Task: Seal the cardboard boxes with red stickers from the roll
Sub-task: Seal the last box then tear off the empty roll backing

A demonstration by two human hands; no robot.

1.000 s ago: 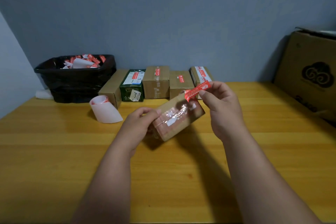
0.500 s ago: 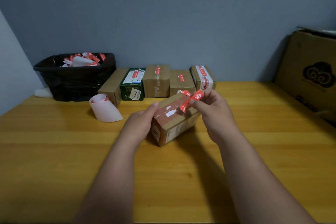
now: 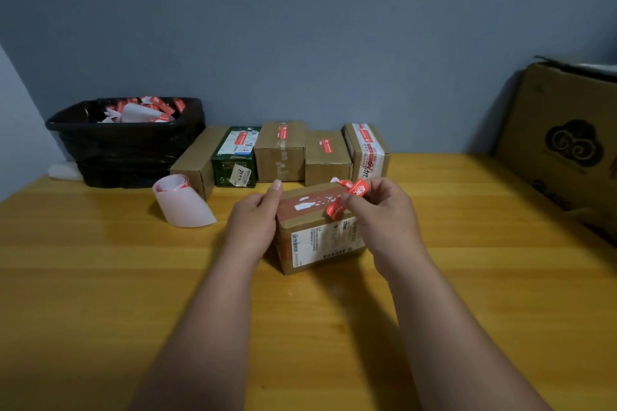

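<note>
Red sticker (image 3: 347, 198), crumpled, w/ white QR print, over taped box (image 3: 317, 230).

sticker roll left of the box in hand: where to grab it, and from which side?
Take the sticker roll at its coiled upper end, where the strip is wound into a loop, probably coming from above and the front. The loose tail fans out flat on the table towards the person and would likely just bend or slide if pinched.

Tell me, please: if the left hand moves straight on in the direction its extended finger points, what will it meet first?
The left hand holds the box's left side, one finger pointing away toward the back row. It would probably first meet the tall brown box standing there, although depth is hard to judge from this single view.
</note>
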